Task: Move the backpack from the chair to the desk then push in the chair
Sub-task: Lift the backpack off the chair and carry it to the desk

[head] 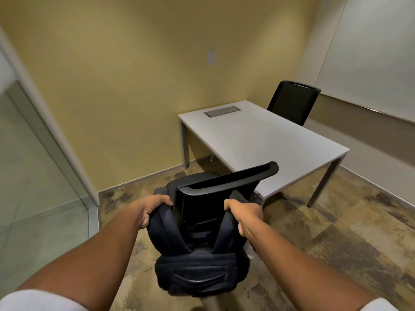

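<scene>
A dark navy backpack (199,272) hangs behind the backrest of a black office chair (226,182), its two shoulder straps running up either side of the backrest. My left hand (152,209) is closed on the left strap and my right hand (244,213) on the right strap. The chair stands pulled out from the near left corner of the pale grey desk (265,140), its seat mostly hidden by the backrest. The desk top is bare except for a grey cable hatch (222,111) near its far edge.
A second black chair (292,102) is tucked in at the desk's far side. A glass partition (33,164) closes the left. A yellow wall stands behind the desk and a whiteboard (370,59) hangs on the right wall. Patterned carpet covers the floor.
</scene>
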A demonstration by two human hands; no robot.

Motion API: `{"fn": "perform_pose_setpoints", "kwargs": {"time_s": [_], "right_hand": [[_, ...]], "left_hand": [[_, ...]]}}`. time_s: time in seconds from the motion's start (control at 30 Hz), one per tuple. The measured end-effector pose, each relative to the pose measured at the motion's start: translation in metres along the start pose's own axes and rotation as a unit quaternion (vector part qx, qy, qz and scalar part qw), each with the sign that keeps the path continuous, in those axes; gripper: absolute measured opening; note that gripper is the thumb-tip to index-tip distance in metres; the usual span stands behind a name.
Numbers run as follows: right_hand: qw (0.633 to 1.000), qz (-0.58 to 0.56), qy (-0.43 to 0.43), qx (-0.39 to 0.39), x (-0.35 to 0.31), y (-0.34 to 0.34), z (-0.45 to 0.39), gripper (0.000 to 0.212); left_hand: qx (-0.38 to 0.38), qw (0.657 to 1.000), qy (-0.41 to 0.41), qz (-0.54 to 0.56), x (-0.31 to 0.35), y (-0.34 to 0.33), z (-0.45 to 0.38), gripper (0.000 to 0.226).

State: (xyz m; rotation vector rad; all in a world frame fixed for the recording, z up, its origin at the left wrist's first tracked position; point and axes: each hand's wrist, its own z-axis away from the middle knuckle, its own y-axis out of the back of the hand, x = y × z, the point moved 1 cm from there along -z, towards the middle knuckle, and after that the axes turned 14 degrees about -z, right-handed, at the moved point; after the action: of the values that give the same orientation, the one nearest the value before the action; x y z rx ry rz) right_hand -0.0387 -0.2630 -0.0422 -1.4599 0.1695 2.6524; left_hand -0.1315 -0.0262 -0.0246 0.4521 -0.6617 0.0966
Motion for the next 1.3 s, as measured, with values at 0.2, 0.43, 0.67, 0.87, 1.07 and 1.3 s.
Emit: {"fn": "perform_pose_setpoints", "kwargs": {"time_s": [0.2,0.43,0.67,0.87,1.07,1.3], "right_hand": [[0.985,0.082,-0.003,-0.151,0.013,-0.032,0.042,0.034],[0.939,0.156,0.003,-0.308,0.014,-0.105,0.102,0.035],[0.923,0.126,0.017,-0.363,-0.010,-0.180,0.135,0.025],[0.915,0.127,0.011,-0.383,-0.047,-0.263,0.133,0.030],[0.918,0.093,0.044,-0.384,-0.101,-0.349,0.107,0.020],[0.932,0.033,0.091,-0.349,-0.159,-0.445,0.068,0.020]], "left_hand": [[0.023,0.999,0.003,-0.032,-0.038,0.034,0.025,0.038],[0.209,0.976,0.002,0.052,-0.072,0.097,0.039,0.035],[0.361,0.932,0.042,0.009,-0.069,0.171,0.048,0.034],[0.418,0.907,0.048,-0.029,-0.032,0.241,0.032,0.033],[0.453,0.891,0.021,-0.001,0.013,0.313,-0.010,0.032],[0.472,0.879,0.016,-0.060,0.086,0.381,-0.070,0.029]]}}
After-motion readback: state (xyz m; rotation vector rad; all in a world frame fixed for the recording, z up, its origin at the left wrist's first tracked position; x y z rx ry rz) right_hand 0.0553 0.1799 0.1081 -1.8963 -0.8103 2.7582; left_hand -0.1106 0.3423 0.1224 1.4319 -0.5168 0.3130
